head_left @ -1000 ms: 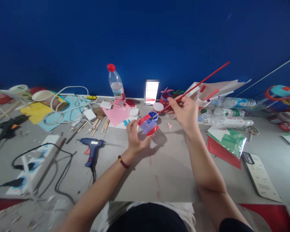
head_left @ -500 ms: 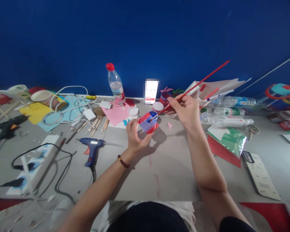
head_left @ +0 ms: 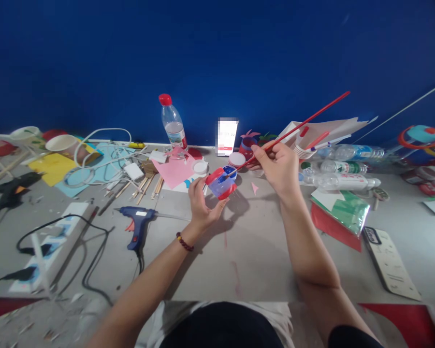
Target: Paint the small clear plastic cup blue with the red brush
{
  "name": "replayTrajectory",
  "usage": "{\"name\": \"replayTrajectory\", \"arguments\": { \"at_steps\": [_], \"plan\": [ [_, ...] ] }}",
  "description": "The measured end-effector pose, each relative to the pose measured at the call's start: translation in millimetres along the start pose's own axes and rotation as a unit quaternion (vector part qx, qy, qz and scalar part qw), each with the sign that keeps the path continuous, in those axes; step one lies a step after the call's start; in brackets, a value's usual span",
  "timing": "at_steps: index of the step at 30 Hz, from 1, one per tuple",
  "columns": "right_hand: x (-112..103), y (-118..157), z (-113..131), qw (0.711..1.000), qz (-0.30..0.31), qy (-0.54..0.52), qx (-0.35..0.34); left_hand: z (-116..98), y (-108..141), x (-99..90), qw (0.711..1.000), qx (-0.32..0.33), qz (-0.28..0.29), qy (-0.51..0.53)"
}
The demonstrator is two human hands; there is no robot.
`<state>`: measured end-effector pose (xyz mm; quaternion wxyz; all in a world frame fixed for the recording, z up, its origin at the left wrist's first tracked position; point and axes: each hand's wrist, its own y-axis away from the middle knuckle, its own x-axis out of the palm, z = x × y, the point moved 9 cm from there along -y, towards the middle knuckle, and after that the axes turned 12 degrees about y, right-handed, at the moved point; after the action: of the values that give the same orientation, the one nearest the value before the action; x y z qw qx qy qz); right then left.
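At frame centre, the left hand [head_left: 202,205] grips a painted piece [head_left: 220,184], red-ended with a violet-blue middle; the right hand [head_left: 282,166] pinches a red paintbrush [head_left: 311,118], tip at that middle. Behind, a tub [head_left: 234,173] holds blue paint [head_left: 229,170]; centre-right, stacked cups [head_left: 304,154] hold markers [head_left: 317,140].

Between the bare left forearm [head_left: 163,268] and right forearm [head_left: 310,241], a stretch of smooth grey worktop [head_left: 253,266] leaves room for a low pass. Farther back, the held red-and-blue plastic piece [head_left: 222,184] and small round blue paint pot [head_left: 229,169] block it. The long thin red paintbrush [head_left: 308,120] slants up toward the right; lying clear plastic bottles [head_left: 342,182] bar that side, the dark-blue glue gun [head_left: 138,232] the left.
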<state>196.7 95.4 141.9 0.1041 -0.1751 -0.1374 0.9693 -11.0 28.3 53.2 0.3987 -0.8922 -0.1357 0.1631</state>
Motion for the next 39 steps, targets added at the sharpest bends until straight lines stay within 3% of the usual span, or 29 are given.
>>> {"name": "replayTrajectory", "arguments": {
  "at_steps": [9,16,20,39],
  "plan": [
    [-17,-6,-4,0.999,-0.046,0.016,-0.009,0,0,0.9,1.0,0.008,0.011,-0.004],
    [2,1,-5,1.0,0.016,-0.007,0.001,-1,-1,0.8,1.0,0.013,0.008,-0.002],
    [10,7,4,1.0,0.022,-0.006,-0.006,1,-1,-1.0,1.0,0.001,0.005,0.001],
    [-9,0,10,0.997,-0.032,0.058,-0.042,0,-1,-2.6,1.0,-0.003,-0.003,0.006]
  ]
}}
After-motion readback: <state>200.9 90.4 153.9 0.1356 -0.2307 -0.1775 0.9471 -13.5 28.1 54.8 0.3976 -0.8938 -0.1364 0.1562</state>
